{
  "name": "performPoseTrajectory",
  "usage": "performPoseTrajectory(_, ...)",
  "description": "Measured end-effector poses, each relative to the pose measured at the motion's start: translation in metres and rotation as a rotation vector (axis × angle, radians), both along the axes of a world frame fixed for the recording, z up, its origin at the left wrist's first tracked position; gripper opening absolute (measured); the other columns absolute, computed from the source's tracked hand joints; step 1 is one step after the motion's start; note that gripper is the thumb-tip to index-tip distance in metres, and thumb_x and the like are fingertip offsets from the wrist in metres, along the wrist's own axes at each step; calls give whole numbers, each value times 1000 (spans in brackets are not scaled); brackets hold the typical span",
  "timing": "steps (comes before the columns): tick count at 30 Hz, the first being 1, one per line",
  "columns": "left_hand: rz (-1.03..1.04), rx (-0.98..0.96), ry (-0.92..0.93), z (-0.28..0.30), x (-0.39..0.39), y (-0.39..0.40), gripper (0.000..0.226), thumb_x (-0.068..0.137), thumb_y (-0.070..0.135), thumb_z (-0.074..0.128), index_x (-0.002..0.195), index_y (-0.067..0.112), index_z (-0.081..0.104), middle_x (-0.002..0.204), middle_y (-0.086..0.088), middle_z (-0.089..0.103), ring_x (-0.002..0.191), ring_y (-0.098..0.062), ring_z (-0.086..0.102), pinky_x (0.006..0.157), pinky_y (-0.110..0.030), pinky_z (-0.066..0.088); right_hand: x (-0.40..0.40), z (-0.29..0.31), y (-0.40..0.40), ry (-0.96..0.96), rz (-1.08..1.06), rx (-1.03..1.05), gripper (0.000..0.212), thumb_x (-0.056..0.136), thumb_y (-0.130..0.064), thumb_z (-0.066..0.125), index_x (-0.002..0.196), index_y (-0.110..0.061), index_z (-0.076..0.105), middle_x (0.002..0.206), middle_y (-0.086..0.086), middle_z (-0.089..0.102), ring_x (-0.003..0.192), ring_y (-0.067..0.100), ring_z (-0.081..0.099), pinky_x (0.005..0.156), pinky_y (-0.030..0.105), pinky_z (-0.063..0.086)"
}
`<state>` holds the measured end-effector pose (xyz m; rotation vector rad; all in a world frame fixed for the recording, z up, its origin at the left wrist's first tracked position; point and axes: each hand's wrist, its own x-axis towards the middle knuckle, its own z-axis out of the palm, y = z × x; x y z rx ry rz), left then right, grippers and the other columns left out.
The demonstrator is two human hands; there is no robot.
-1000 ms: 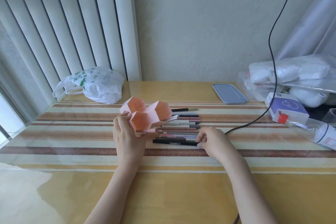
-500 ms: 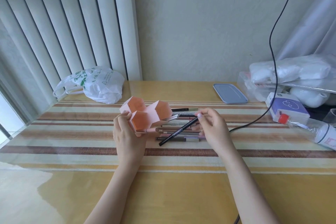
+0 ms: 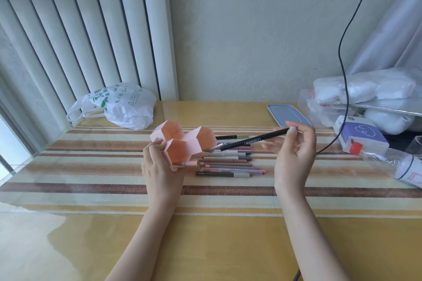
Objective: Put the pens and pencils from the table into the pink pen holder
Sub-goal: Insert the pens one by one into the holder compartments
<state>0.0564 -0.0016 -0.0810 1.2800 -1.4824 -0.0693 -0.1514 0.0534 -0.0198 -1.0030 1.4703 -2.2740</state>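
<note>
The pink pen holder (image 3: 196, 143), made of three hexagonal cells, is tilted with its openings facing me. My left hand (image 3: 159, 166) grips it from the left and below. My right hand (image 3: 294, 155) pinches the far end of a black pen (image 3: 251, 141), which hangs above the table and points its tip at the holder's right cell. Several pens and pencils (image 3: 228, 163) lie in a row on the striped mat, right of the holder. One pink pen (image 3: 190, 163) lies at the holder's lower edge.
A white plastic bag (image 3: 121, 105) sits at the back left. At the back right lie a blue lid (image 3: 287, 114), a purple box (image 3: 360, 132), a plastic bottle (image 3: 388, 162) and wrapped white packages (image 3: 365, 89). A black cable (image 3: 342, 52) hangs down to the table.
My right hand picked the black pen off the front of the row and raised it, swinging its tip toward the holder. My left hand and the holder stayed put.
</note>
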Motion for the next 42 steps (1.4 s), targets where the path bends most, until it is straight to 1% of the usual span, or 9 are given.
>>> performPoseTrajectory(4,1,-13,-18,-1,0,-1,63,58,6,84,106,6,44,118,-14,48,109,-38,47,86,-45,37,5,3,2,17,-28,-58,13,101,-10,38,101,-12,51,110,23,58,66,11,68,59,39,59)
performPoseTrajectory(7,2,-29,-25,-1,0,-1,64,59,8,85,105,9,42,118,-14,49,108,-38,47,86,-46,37,9,4,4,40,-43,-77,12,100,-10,40,100,-15,51,108,22,59,75,19,68,60,40,60)
performPoseTrajectory(12,-6,-47,-33,-2,-1,-2,66,58,8,86,106,11,41,117,-14,49,109,-36,47,87,-45,38,20,2,4,92,7,-51,9,99,-8,43,102,-10,51,96,11,64,64,14,69,64,45,58)
performPoseTrajectory(20,-9,-30,-33,-1,-1,1,65,59,14,87,106,6,44,119,-14,49,109,-37,48,88,-46,38,33,-6,2,187,99,-21,21,95,-8,53,91,-27,47,90,-7,67,65,14,71,64,34,59)
performPoseTrajectory(25,-37,-54,-37,0,-2,2,65,59,7,85,106,14,40,121,-14,49,111,-35,47,89,-47,38,38,-20,-3,421,183,77,16,88,-10,64,78,-14,52,77,-3,70,74,4,69,70,16,53)
performPoseTrajectory(28,-43,-64,-57,0,-2,1,64,60,6,84,106,14,41,120,-13,50,112,-34,47,89,-48,39,38,-28,-7,583,250,185,8,89,-15,63,81,-15,62,87,-12,69,84,2,65,77,18,53)
performPoseTrajectory(33,-17,-39,-34,-1,-1,0,66,56,1,84,107,8,43,120,-14,49,109,-37,48,88,-48,39,25,-21,-8,488,158,192,8,92,-14,59,91,-15,66,83,-16,66,81,-6,62,73,4,44)
performPoseTrajectory(37,9,-33,-17,-2,1,-1,65,57,6,85,108,6,44,120,-15,49,110,-37,47,90,-44,35,3,-21,-7,645,100,471,7,88,-9,61,84,-15,63,74,-10,60,68,2,55,58,10,40)
performPoseTrajectory(42,8,-38,-25,-2,1,-2,68,55,1,83,107,13,40,120,-14,48,109,-37,46,90,-47,36,-8,-32,-4,856,175,885,13,88,-6,59,86,-19,63,83,-4,58,79,18,56,63,29,44)
